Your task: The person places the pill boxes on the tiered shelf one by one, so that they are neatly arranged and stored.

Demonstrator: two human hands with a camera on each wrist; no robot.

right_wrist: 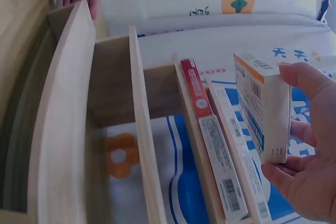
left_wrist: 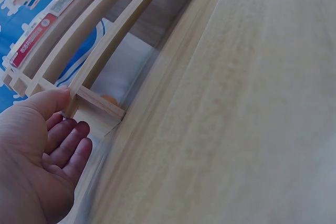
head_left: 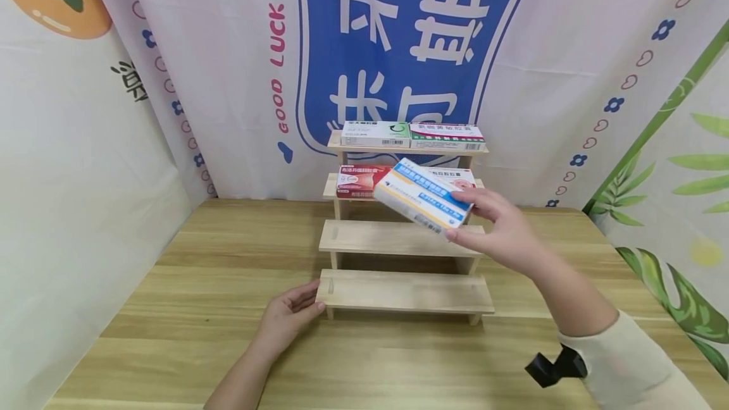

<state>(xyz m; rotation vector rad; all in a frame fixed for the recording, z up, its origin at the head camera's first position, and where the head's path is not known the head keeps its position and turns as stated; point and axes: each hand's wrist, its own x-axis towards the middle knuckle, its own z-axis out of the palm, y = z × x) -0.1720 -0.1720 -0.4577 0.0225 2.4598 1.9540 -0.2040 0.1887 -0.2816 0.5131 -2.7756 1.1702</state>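
My right hand (head_left: pixel 507 229) grips a white, blue and orange medicine box (head_left: pixel 418 198) by its right end, tilted in the air before the upper steps. In the right wrist view, the thumb and fingers pinch opposite edges of that box (right_wrist: pixel 262 111). A four-step wooden display rack (head_left: pixel 404 293) stands on the table. At its lowest step, my left hand (head_left: pixel 287 318) holds the left end between thumb and fingers. A red medicine box (head_left: pixel 355 181) and a white one (head_left: pixel 458 176) rest on the second step from the top, partly hidden by the held box.
On the top step lie a white-green medicine box (head_left: pixel 373 135) and a pink-green one (head_left: pixel 447 136), side by side. The wood-grain table (head_left: pixel 228 271) extends around the rack. A printed curtain (head_left: pixel 228 81) hangs behind it, with more cloth at both sides.
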